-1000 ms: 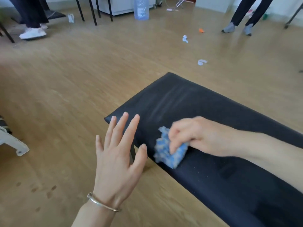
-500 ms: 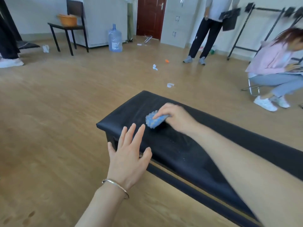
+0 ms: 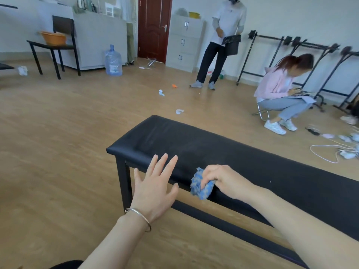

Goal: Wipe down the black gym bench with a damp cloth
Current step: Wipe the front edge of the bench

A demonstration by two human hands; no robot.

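Observation:
The black gym bench (image 3: pixel 242 156) runs from the middle of the view down to the lower right, its padded top showing faint wipe streaks near the left end. My right hand (image 3: pixel 223 180) grips a crumpled blue cloth (image 3: pixel 201 188) and holds it against the bench's near edge. My left hand (image 3: pixel 155 186), with a thin bangle on the wrist, hovers with fingers spread straight just in front of the bench's near edge, holding nothing.
Wooden floor all around, with small scraps of litter (image 3: pixel 179 111) beyond the bench. A person sits on a stool (image 3: pixel 281 94) at the right, another stands (image 3: pixel 219 45) near grey cabinets. White cables (image 3: pixel 334 152) lie at the right. A water jug (image 3: pixel 113 62) and black table (image 3: pixel 52 47) stand far left.
My right hand has pulled the cloth back from the middle of the bench top to its near edge. The view has tilted up, showing more of the room.

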